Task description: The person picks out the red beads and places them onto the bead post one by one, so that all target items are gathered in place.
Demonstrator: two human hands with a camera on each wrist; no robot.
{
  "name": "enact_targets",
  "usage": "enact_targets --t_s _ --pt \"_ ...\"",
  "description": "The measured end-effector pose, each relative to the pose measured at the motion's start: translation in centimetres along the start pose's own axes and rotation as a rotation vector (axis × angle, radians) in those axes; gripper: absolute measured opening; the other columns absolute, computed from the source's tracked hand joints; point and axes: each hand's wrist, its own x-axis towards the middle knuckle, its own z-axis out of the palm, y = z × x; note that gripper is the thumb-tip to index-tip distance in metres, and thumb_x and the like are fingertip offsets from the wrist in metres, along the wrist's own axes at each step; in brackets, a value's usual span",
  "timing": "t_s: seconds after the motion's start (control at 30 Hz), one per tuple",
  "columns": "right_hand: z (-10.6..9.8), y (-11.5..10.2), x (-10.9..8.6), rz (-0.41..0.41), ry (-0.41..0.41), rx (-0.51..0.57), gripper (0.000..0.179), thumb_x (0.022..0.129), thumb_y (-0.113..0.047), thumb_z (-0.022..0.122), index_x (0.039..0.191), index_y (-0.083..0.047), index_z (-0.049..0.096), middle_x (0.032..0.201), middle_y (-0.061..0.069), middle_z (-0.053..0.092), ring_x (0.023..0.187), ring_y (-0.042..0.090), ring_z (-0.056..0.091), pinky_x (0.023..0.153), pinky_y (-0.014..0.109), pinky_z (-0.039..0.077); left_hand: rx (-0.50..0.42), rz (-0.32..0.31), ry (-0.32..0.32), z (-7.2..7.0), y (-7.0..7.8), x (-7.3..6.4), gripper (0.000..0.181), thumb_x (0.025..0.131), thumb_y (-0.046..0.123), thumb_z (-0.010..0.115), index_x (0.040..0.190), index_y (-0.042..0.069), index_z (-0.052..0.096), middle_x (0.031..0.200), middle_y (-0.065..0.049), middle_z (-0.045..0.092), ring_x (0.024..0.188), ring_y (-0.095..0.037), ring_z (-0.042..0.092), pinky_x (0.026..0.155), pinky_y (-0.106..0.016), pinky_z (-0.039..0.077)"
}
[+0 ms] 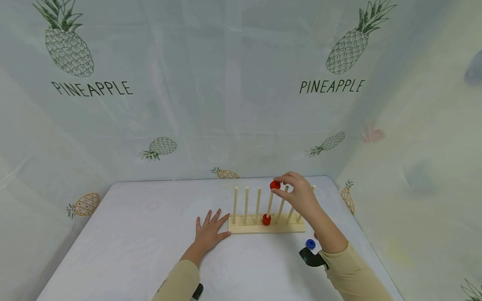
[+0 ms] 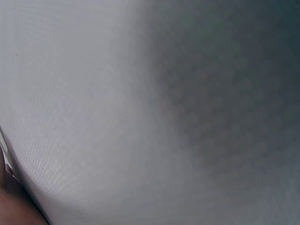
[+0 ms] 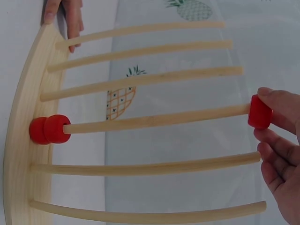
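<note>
A wooden peg rack (image 1: pixel 248 229) stands on the white table with several upright pegs. My right hand (image 1: pixel 301 196) pinches a red bead (image 3: pixel 260 111) between thumb and fingertips at the tip of a middle peg (image 3: pixel 164 121). The right wrist view shows the peg's end meeting the bead; whether it has entered the hole I cannot tell. Two red beads (image 3: pixel 57 129) sit stacked at the foot of that same peg. With fingers spread, my left hand (image 1: pixel 208 236) rests on the table, its fingertips at the rack's left end. Only a sliver of a hand (image 2: pixel 16 204) enters the left wrist view.
Right of the rack, near my right forearm, lies a blue bead (image 1: pixel 310 244). Beside it another red bead (image 1: pixel 315 235) is mostly hidden by that arm. Behind the table's back edge hangs a pineapple-printed cloth (image 1: pixel 226 104).
</note>
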Motion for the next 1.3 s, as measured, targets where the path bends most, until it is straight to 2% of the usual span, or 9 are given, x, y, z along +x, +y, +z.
enact_targets --t_s 0.13,0.33,0.6,0.8,0.97,1.17,1.3 --pt "0.01 -0.06 0.05 0.035 -0.033 -0.002 0.029 0.08 -0.017 0.082 0.107 -0.008 0.074 0.095 -0.001 0.065 0.087 0.023 0.056 0.071 0.038 0.05 -0.009 -0.003 -0.001 -0.05 0.0 -0.03 0.068 0.089 0.055 0.062 0.147 0.026 0.045 0.158 -0.011 0.028 0.145 -0.041 0.014 0.106 -0.072 0.001" --pt "0.04 -0.01 0.06 0.047 -0.046 -0.007 0.029 0.08 -0.016 0.082 0.107 -0.008 0.074 0.095 -0.002 0.065 0.086 0.02 0.055 0.07 0.038 0.05 -0.007 0.001 0.006 0.21 -0.24 0.07 0.069 0.089 0.057 0.06 0.148 0.027 0.043 0.158 -0.01 0.028 0.145 -0.04 0.013 0.106 -0.071 0.0" --pt "0.04 0.09 0.3 0.02 -0.037 -0.025 0.03 0.077 -0.016 0.084 0.104 -0.009 0.075 0.092 -0.003 0.064 0.084 0.018 0.054 0.067 0.034 0.05 -0.025 0.017 0.014 -0.12 -0.06 -0.06 0.067 0.089 0.054 0.062 0.147 0.023 0.045 0.157 -0.013 0.03 0.144 -0.042 0.015 0.105 -0.072 0.001" --pt "0.12 0.23 0.38 -0.011 -0.024 -0.042 0.03 0.075 -0.017 0.086 0.101 -0.008 0.076 0.091 -0.003 0.065 0.083 0.019 0.056 0.067 0.035 0.052 -0.009 -0.006 -0.01 0.06 -0.16 0.1 0.068 0.09 0.056 0.06 0.148 0.026 0.044 0.158 -0.01 0.027 0.146 -0.04 0.013 0.106 -0.071 0.001" --pt "0.29 0.3 0.46 -0.027 -0.001 -0.062 0.029 0.074 -0.019 0.087 0.098 -0.008 0.076 0.088 -0.003 0.065 0.081 0.018 0.057 0.067 0.034 0.052 -0.004 0.001 -0.003 0.1 -0.17 0.15 0.068 0.09 0.055 0.06 0.148 0.026 0.043 0.158 -0.011 0.028 0.145 -0.041 0.013 0.106 -0.071 0.0" --pt "0.44 0.24 0.56 -0.025 0.014 -0.069 0.029 0.072 -0.021 0.087 0.096 -0.007 0.076 0.086 -0.002 0.066 0.081 0.018 0.058 0.067 0.036 0.052 -0.023 0.014 0.011 -0.3 0.23 -0.04 0.066 0.089 0.052 0.063 0.147 0.023 0.046 0.157 -0.014 0.03 0.144 -0.043 0.015 0.105 -0.072 0.0" --pt "0.53 0.25 0.6 -0.014 0.015 -0.068 0.029 0.072 -0.021 0.087 0.095 -0.006 0.076 0.087 -0.001 0.067 0.083 0.022 0.059 0.067 0.036 0.052 -0.02 -0.003 -0.009 -0.32 0.27 -0.09 0.067 0.09 0.053 0.061 0.147 0.024 0.045 0.158 -0.012 0.028 0.145 -0.041 0.013 0.106 -0.071 0.0"
